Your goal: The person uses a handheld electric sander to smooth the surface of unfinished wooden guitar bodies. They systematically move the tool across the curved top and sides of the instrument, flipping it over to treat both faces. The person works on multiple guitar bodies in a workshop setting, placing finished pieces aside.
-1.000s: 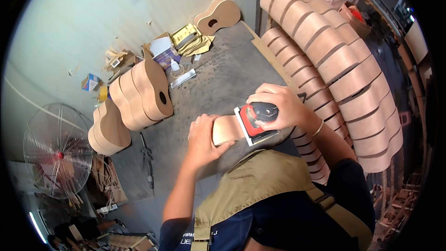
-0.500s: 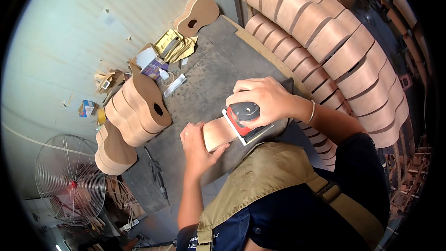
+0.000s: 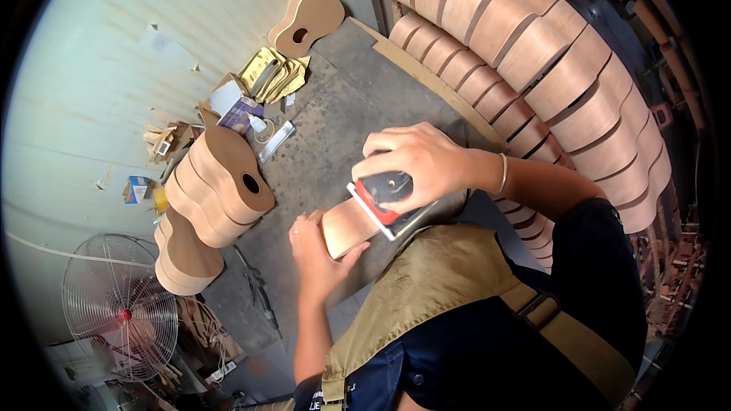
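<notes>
My right hand presses down on a red and black hand sander with a flat pad. The sander rests on the curved side of an unfinished wooden guitar body held against my lap. My left hand grips the left end of that body, fingers wrapped around its edge. A khaki apron covers my front below the work, and most of the body is hidden beneath it and my right hand.
Stacked guitar bodies with sound holes stand on the grey floor at left. Rows of bent wooden guitar sides pile up at right. A single guitar body leans on the wall, near sandpaper packs. A floor fan sits lower left.
The view has shifted, so everything sits lower and more to the left. My right hand with the sander has slid slightly along the body; my left hand keeps its grip.
</notes>
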`<state>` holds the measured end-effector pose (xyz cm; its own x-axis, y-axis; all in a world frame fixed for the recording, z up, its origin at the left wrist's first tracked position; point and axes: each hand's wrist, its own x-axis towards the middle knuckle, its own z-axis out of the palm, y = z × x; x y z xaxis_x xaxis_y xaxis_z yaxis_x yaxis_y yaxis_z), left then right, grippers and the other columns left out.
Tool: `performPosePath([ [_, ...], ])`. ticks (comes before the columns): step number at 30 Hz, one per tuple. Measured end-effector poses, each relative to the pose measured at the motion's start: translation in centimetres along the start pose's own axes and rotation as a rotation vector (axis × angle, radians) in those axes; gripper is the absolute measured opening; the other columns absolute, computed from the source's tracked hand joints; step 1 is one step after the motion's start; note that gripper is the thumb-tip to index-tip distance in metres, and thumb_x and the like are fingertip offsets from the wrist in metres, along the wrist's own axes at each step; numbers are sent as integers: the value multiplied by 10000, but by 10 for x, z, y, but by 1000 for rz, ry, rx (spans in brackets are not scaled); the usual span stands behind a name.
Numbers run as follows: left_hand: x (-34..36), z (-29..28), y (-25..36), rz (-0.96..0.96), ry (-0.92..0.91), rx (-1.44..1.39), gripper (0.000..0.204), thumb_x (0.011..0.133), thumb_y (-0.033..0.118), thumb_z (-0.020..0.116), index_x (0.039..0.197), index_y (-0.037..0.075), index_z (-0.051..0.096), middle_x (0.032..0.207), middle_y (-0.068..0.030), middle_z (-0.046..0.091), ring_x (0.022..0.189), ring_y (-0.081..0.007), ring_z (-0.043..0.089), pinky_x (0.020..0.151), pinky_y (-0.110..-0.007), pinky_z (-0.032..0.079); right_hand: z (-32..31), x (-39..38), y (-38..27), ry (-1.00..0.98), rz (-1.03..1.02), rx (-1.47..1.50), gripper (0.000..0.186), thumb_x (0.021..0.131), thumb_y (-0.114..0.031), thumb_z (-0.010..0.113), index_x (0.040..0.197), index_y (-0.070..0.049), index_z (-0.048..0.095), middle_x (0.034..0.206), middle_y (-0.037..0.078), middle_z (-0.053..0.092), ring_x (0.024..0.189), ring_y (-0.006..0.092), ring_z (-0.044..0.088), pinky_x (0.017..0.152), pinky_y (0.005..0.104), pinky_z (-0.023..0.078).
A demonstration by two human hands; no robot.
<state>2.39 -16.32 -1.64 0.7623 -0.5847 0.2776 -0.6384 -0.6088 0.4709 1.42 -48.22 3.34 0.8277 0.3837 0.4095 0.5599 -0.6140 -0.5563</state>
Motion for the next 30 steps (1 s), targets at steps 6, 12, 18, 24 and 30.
performPosePath([
  [6,-1,-1,3,-46,0,-60,916,710,454,1036,1380,25,582,1177,-174,594,1102,-418,580,960,-531,483,-4,10,1,-106,-37,-34,547,729,-302,920,1248,-201,779,1135,25,676,996,250,709,748,414,589],
  [12,-17,-6,-12,-114,-52,-92,935,698,474,1038,1372,16,581,1180,-194,593,1085,-424,587,943,-532,497,-16,-2,11,-88,-20,-23,472,740,-301,906,1177,-190,766,1072,21,690,968,270,718,746,421,584],
  [18,-13,-6,-10,-152,-49,-96,942,682,489,1045,1347,10,581,1170,-199,580,1089,-419,581,945,-515,502,-7,12,0,-84,-67,10,482,779,-303,898,1226,-193,753,1092,32,696,988,266,731,724,406,583],
  [24,-80,-8,-64,-273,82,-187,966,590,475,1099,1251,23,559,1171,-136,525,1082,-339,565,957,-469,506,-4,-36,32,-36,124,273,487,776,-169,888,1232,-114,726,1121,41,711,1010,292,737,839,390,597],
  [30,-74,-4,-56,-222,116,-123,964,592,433,1102,1255,5,548,1149,-134,533,1056,-331,573,924,-454,512,-4,-51,42,68,126,214,485,774,-142,886,1228,-111,719,1108,46,712,1022,314,736,891,391,595],
])
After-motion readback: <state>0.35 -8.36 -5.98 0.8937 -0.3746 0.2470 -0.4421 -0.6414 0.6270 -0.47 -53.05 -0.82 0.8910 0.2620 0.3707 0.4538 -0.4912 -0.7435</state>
